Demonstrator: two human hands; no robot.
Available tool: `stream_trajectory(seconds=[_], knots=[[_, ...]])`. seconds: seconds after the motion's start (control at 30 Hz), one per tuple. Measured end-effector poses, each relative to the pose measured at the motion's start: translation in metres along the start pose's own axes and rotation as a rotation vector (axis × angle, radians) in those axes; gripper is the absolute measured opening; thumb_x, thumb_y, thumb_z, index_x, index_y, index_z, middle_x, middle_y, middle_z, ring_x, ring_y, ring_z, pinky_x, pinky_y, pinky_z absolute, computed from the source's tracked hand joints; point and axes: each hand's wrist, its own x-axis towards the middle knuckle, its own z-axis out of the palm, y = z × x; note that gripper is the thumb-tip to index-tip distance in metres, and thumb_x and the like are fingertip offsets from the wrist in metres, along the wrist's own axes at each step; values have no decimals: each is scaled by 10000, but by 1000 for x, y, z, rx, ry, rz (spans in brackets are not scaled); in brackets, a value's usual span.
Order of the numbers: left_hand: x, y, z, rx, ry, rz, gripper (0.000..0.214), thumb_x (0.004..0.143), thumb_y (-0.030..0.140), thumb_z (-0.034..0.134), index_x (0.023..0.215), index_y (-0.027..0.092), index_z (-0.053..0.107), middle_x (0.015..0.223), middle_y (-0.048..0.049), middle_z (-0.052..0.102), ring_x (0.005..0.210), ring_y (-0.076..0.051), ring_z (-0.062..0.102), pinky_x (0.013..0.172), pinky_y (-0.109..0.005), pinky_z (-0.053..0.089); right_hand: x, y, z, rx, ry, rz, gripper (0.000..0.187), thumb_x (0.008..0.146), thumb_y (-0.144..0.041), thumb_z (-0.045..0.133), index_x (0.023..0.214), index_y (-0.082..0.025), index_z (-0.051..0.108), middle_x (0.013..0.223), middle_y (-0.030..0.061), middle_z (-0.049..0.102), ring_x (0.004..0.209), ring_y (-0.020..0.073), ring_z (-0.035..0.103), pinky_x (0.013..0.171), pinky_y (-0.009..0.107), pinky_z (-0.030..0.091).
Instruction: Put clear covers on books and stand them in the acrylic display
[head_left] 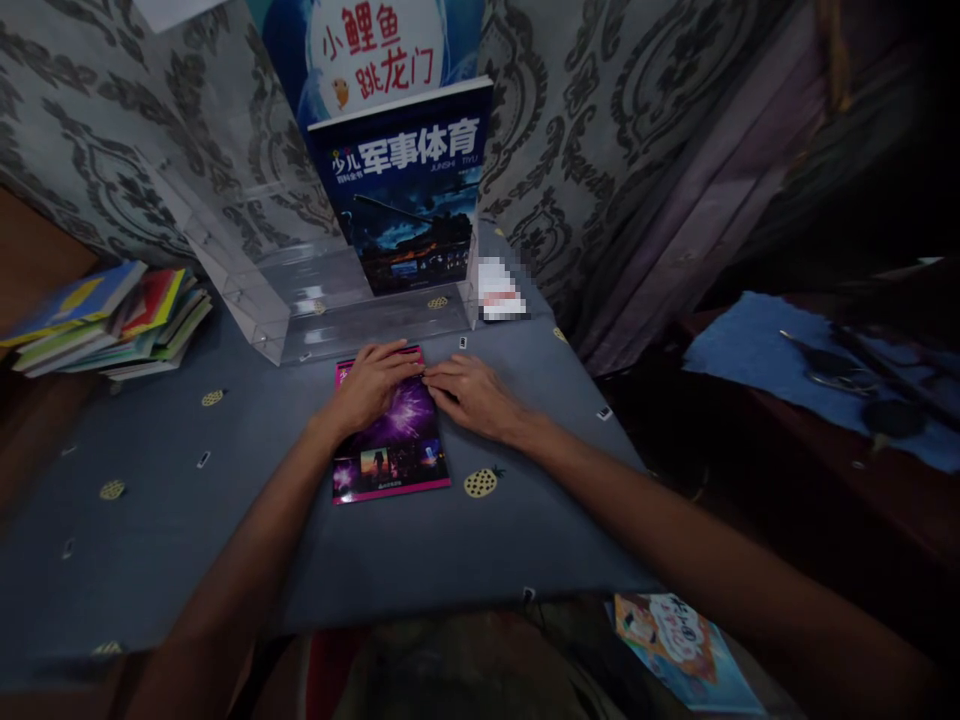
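A pink-edged book with a purple cover lies flat on the grey-blue tablecloth in front of me. My left hand rests flat on the book's upper part, fingers stretched out. My right hand lies beside it at the book's right edge, fingers extended and touching the cover. Just behind stands a clear acrylic book rack holding a dark blue book upright, with a second blue and white book standing behind that one.
A stack of colourful thin books lies at the table's left. A small white card sits right of the rack. Patterned curtain hangs behind. Another book lies low at the front right, and a blue cloth at far right.
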Motion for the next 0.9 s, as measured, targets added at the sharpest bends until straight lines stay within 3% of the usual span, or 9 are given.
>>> stream_trajectory(seconds=[0.2, 0.43, 0.63, 0.9], knots=[[-4, 2, -2, -77, 10, 37, 424, 926, 49, 458, 1212, 243, 703, 1294, -51, 716, 1368, -228, 521, 1113, -514, 393, -9, -6, -5, 7, 5, -42, 249, 987, -179, 523, 1064, -168, 759, 1073, 90, 766, 924, 242, 612, 840, 401, 458], [-6, 18, -1, 14, 13, 14, 416, 918, 33, 477, 1209, 226, 702, 1287, -72, 718, 1354, -248, 530, 1108, -524, 389, -15, -10, -4, 0, 5, -31, 259, 986, -186, 523, 1097, -168, 756, 1072, 93, 768, 930, 242, 613, 813, 389, 451], [-16, 26, 4, -51, 31, 33, 424, 903, 22, 464, 1193, 213, 707, 1288, -68, 716, 1327, -228, 552, 1109, -489, 413, -24, -14, -5, 39, 36, -80, 264, 986, -187, 515, 1064, -172, 767, 1073, 95, 772, 956, 243, 635, 865, 403, 453], [-23, 37, 1, -41, 11, 22, 441, 891, 24, 490, 1225, 230, 691, 1310, -61, 704, 1331, -237, 546, 1124, -524, 404, -35, -21, -5, 45, 42, -97, 284, 995, -194, 491, 1073, -175, 764, 1067, 98, 773, 945, 240, 639, 862, 402, 462]])
